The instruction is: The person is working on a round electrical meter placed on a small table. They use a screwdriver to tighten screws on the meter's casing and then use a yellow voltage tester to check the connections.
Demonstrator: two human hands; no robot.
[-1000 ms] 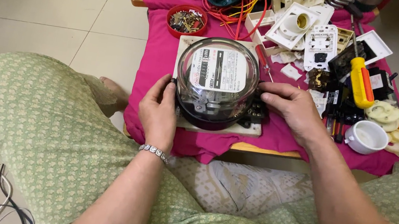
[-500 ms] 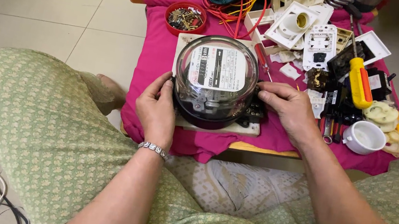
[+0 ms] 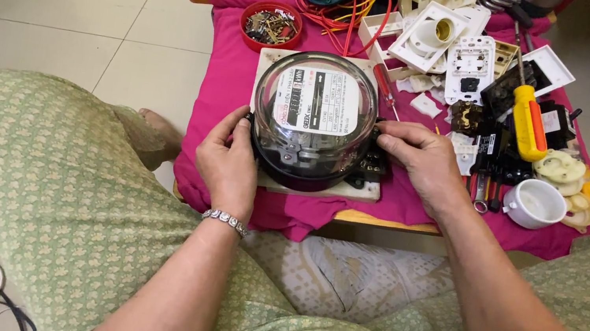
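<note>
A person seated on the floor grips a round electricity meter (image 3: 313, 117) with a clear domed cover, which stands on a pale square board (image 3: 323, 186) on a low desk (image 3: 381, 221) draped in a magenta cloth (image 3: 224, 90). The left hand (image 3: 227, 162) is clasped against the meter's left flank, fingers curled round its dark base, a silver bracelet (image 3: 225, 219) at the wrist. The right hand (image 3: 423, 161) grasps the meter's right flank, fingertips pressed to the black edge just under the dome — both hands touch it, neither is released. Behind the meter and to its left sits a small red bowl (image 3: 272, 25) of metal bits; directly behind the meter lies a tangle of red and yellow wires (image 3: 353, 8). A thin red screwdriver (image 3: 386, 87) lies just beside the meter's upper right edge. Further right of the meter are white socket plates (image 3: 472, 59), a larger screwdriver with a yellow and orange handle (image 3: 529, 125), and near the desk's right edge a white cup (image 3: 536, 204). The person's knees, in green patterned trousers (image 3: 51, 189), rise on either side below the meter, and a bare foot (image 3: 156, 136) shows left of the desk on the tiled floor (image 3: 57, 14).
</note>
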